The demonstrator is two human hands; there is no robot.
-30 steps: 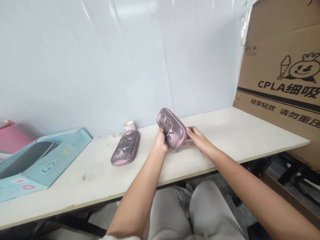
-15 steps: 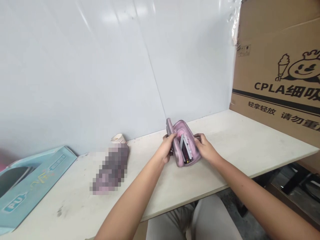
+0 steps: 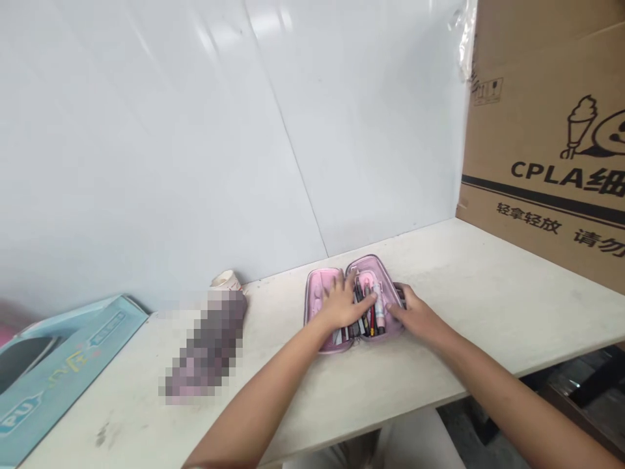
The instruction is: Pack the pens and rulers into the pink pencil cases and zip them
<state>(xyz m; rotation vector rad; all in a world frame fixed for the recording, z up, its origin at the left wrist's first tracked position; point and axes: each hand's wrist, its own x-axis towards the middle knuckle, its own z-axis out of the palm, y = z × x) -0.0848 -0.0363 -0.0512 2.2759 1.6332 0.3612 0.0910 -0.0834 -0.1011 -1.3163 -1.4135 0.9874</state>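
A pink hard-shell pencil case (image 3: 372,268) lies open flat on the white table (image 3: 488,312), with several pens and pencils (image 3: 367,311) inside its right half. My left hand (image 3: 342,306) rests flat on the open case, fingers spread over the lid half and the pens. At the case's right edge, my right hand (image 3: 415,316) has its fingers curled against the rim. A second, closed pinkish case (image 3: 208,345), blurred, lies further left on the table.
A light-blue printed box (image 3: 63,371) sits at the table's left end. A small roll of tape (image 3: 225,281) stands by the wall behind the second case. A large brown cardboard carton (image 3: 551,130) stands at the right. The white wall runs behind the table.
The case was held closed above the table, then came half open in my hands. Now it lies fully open and flat, with my left hand spread on it.
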